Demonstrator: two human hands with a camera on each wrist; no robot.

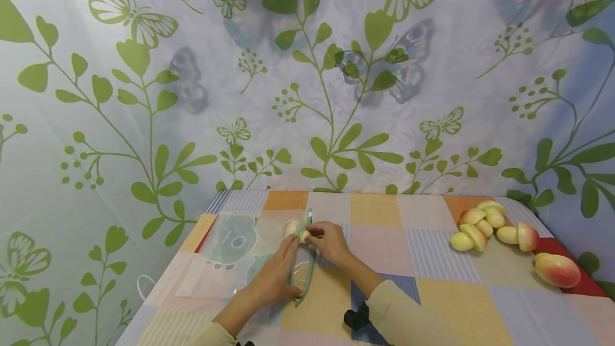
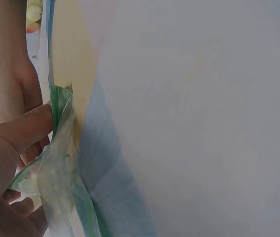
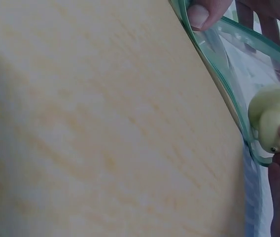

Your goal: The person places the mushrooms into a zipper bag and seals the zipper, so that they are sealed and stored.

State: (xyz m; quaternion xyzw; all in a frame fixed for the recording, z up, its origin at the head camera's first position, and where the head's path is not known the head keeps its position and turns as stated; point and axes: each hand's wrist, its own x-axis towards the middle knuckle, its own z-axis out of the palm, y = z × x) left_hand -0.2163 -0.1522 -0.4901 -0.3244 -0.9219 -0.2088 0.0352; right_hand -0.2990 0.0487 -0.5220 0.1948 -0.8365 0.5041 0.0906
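A clear zip bag (image 1: 230, 276) with a green zip edge and a printed green monster lies flat, its mouth spread apart on the right. My left hand (image 1: 274, 281) holds that mouth, thumb on the near part of the green rim and fingers on the far part. At the far end of the opening, my right hand (image 1: 330, 240) pinches a small pale yellow toy fruit (image 3: 272, 129) with a dark spot on its tip. Just behind it, a rounder yellow toy fruit (image 3: 268, 98) shows in the bag. The fingers partly cover the pinched one.
Several yellow-and-red toy fruits (image 1: 475, 228) cluster at the table's right rear. A larger toy fruit (image 1: 557, 270) lies nearer the right edge, by a red patch. A patchwork cloth (image 1: 379, 244) covers the table, and a leaf-printed curtain (image 1: 307, 79) hangs behind.
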